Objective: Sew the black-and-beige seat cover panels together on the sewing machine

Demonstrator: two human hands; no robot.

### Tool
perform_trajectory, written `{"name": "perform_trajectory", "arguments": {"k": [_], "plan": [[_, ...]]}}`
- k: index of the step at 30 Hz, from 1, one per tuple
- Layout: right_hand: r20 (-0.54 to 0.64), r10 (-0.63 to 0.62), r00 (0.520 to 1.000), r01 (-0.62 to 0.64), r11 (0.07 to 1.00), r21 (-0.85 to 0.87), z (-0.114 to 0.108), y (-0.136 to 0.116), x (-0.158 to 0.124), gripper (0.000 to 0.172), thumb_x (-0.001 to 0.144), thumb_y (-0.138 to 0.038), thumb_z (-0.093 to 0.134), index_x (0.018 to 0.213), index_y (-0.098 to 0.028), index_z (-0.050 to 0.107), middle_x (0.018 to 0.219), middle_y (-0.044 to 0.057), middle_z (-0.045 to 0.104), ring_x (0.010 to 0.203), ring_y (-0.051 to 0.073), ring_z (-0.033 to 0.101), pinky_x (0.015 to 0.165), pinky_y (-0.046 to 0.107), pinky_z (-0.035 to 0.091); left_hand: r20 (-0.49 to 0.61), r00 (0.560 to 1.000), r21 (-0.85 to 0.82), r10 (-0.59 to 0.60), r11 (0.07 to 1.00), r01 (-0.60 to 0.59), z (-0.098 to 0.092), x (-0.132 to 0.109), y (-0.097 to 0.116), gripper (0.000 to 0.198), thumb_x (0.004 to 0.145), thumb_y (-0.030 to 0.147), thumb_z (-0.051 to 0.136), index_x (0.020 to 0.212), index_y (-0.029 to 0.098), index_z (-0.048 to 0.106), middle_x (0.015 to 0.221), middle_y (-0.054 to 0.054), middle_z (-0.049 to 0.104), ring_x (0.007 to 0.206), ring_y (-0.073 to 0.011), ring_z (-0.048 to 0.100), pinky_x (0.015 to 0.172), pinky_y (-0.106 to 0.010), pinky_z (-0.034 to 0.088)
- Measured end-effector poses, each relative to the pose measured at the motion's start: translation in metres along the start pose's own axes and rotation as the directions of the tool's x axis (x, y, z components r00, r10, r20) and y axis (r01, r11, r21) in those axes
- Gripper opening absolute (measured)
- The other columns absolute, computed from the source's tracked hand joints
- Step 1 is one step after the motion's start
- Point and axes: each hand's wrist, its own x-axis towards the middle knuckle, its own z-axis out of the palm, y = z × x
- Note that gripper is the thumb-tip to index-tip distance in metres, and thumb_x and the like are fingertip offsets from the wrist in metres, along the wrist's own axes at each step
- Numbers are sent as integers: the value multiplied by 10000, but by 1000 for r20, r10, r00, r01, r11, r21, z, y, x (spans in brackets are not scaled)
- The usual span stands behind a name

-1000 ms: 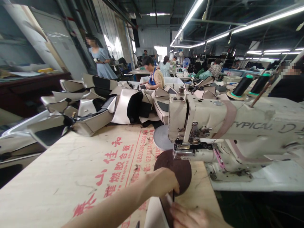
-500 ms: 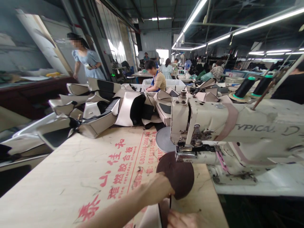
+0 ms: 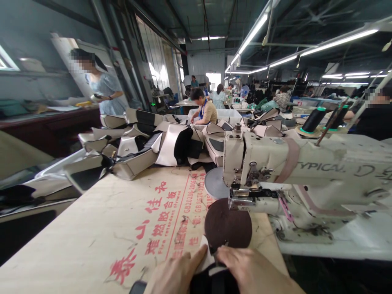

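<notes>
While the left hand point(image 3: 175, 272) grips the pale piece point(image 3: 208, 258), the right hand point(image 3: 245, 264) pinches it

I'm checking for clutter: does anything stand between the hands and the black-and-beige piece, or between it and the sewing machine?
Nothing visible separates the left hand or right hand from the black-and-beige piece: both touch it. Between it and the sewing machine, in this view, lies a brown roll.

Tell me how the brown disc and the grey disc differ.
The brown disc is dark, the grey disc pale. The brown disc lies beside the right hand; the grey disc lies farther off, partly hidden by the sewing machine. Both are round and flat-topped.
</notes>
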Motion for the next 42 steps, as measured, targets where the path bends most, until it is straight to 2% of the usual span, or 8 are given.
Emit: {"name": "perform_trajectory", "arguments": {"k": [4, 8, 16, 22, 25, 28, 32, 42], "plan": [[-120, 78, 990, -80, 997, -16, -4, 11, -5, 500, 709, 14, 367, 1176, -87, 515, 1189, 113, 573, 1072, 167, 558, 945, 266, 455, -13, 999, 101, 31, 994, -30, -22, 21, 14, 666, 709, 23, 339, 1302, 306, 453, 792, -60, 676, 671, -201, 652, 613, -261, 473], [-113, 144, 983, -138, 988, 64, -7, 25, -12, 488, 747, 13, 357, 1203, -94, 493, 1175, 101, 583, 1083, 152, 549, 966, 272, 441, -92, 978, -4, 188, 982, -189, -21, 31, 17, 531, 773, 74, 405, 1250, 282, 511, 1047, -59, 642, 950, -221, 598, 786, -295, 479], [-115, -25, 993, -4, 970, -244, 2, 25, -12, 457, 755, -6, 375, 1195, -24, 494, 1197, 143, 563, 1110, 191, 533, 938, 276, 469, -335, 821, -166, 463, 828, -535, -16, 37, 14, 302, 815, 457, 549, 999, 231, 627, 907, -41, 641, 816, -163, 586, 722, -232, 463], [-223, -161, 961, 53, 903, -426, 17, 23, -9, 291, 834, -64, 395, 1073, -32, 559, 1130, 145, 601, 1059, 222, 565, 806, 266, 537, -442, 716, 36, 541, 808, -589, -1, 39, 27, 198, 862, 321, 522, 715, 194, 556, 710, 0, 594, 657, -130, 500, 614, -238, 379], [-183, -162, 970, 75, 910, -407, 16, 25, -13, 318, 820, -60, 394, 1090, -14, 556, 1140, 161, 593, 1083, 227, 550, 845, 274, 522, -372, 836, -187, 403, 850, -493, -4, 38, 32, 252, 892, 292, 456, 674, 181, 516, 695, 2, 555, 656, -120, 474, 606, -227, 354], [-109, -152, 982, 99, 916, -388, 14, 25, -14, 381, 778, -30, 397, 1129, 23, 534, 1151, 190, 579, 1092, 234, 542, 890, 284, 499, -86, 976, -525, 200, 823, -215, -14, 47, 32, 362, 883, 367, 438, 584, 163, 415, 603, 34, 417, 583, -90, 392, 543, -204, 311], [-103, -27, 994, -1, 965, -261, 11, 28, -13, 408, 775, 4, 384, 1160, -9, 517, 1167, 165, 576, 1075, 201, 556, 898, 277, 498, 163, 974, -689, 157, 725, -2, -20, 64, 27, 396, 826, 470, 469, 591, 155, 430, 571, 56, 289, 550, -81, 277, 478, -207, 220], [-319, -90, 943, 50, 990, -132, -1, 26, -15, 259, 912, -107, 337, 1069, -75, 540, 1012, 120, 623, 938, 180, 600, 821, 276, 531, 168, 969, -682, 184, 731, -21, -12, 74, 19, 427, 819, 484, 443, 710, 109, 616, 600, 40, 371, 576, -91, 314, 510, -200, 259]]}}
